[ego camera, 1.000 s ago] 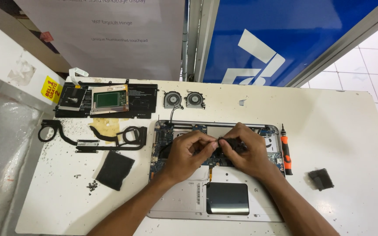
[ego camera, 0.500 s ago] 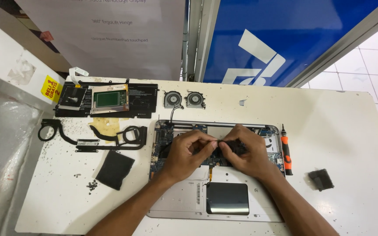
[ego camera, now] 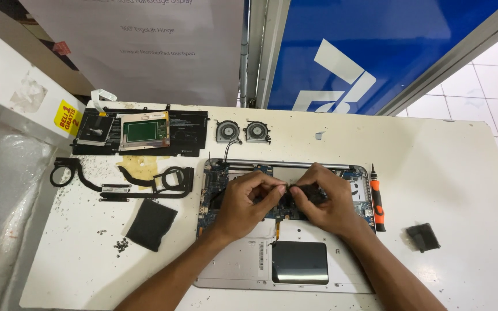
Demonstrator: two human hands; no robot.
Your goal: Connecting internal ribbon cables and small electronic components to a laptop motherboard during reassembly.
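Mid-teardown: my left hand (ego camera: pixel 243 201) and right hand (ego camera: pixel 324 201) both have fingers pinched on a small dark part (ego camera: pixel 288 193) over the open laptop chassis (ego camera: pixel 231 270) at table centre; next move probably needs a gentle, straight lift, screwdriver (ego camera: pixel 377 201) lying just right.

Two small fans (ego camera: pixel 242 131), an orange screwdriver (ego camera: pixel 377 198) and a black pad (ego camera: pixel 151 224) lie on the white table (ego camera: pixel 445 173).
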